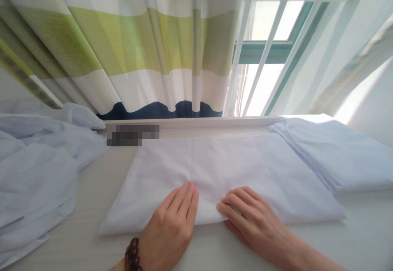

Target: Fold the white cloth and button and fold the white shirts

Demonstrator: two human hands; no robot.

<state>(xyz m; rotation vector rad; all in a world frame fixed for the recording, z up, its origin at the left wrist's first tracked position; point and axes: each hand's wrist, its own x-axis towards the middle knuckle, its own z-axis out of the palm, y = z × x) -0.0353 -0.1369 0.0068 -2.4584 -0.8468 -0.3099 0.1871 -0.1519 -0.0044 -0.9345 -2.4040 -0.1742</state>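
Note:
A white cloth [233, 160], folded into a wide flat piece, lies in front of me on the pale surface. My left hand [175, 217] rests on its near middle, fingers stretched out and close together, pointing away from me; a dark beaded bracelet [133, 255] circles that wrist. To the right, my right hand [253, 217] lies over the cloth's near edge, its fingers slightly bent on top. The right thumb shows just in front of that edge, partly hidden under the hand. Faint creases run through the cloth around the fingertips.
A loose heap of white cloth [37, 172] is on the left. At the right, a folded white stack [346, 152] touches the middle cloth. Behind are a raised ledge [196, 124], a green and white curtain [123, 41] and white window bars [270, 37]. A blurred dark patch [132, 135] is near the ledge.

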